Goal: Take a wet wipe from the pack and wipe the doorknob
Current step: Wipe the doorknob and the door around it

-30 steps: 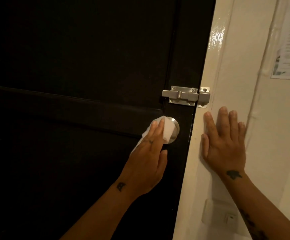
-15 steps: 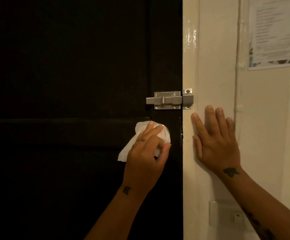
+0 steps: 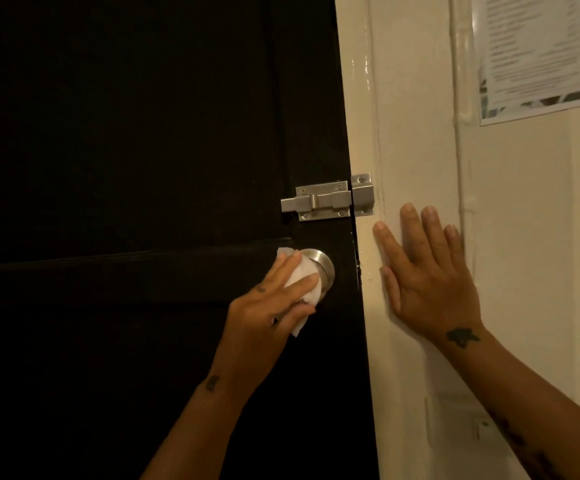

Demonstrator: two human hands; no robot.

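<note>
Half a second back the wipe covered the whole doorknob (image 3: 320,271); now its right half shows bare and shiny, and the white wipe (image 3: 301,281) has slid to the left side of it. Left hand (image 3: 270,303) is closed on the wipe — fingers (image 3: 300,284) spread across the cloth and pressing it against the knob, thumb tucked under at the bottom; a corner of the wipe hangs out below the thumb, another peeks above the fingertips. Right hand (image 3: 428,278) lies flat and open on the cream door frame (image 3: 416,133), palm to the paint, fingers pointing up and slightly apart, holding nothing; it sits just beside the door's edge, at about the knob's height.

On the black door (image 3: 125,133) a silver slide bolt (image 3: 326,201) is mounted just above the knob, its bar reaching across the gap into the catch on the frame. To the far right a printed paper sheet (image 3: 537,53) is stuck on the wall, its text too blurred to read; low on the wall, near the right forearm, a pale switch plate (image 3: 461,424) shows dimly.
</note>
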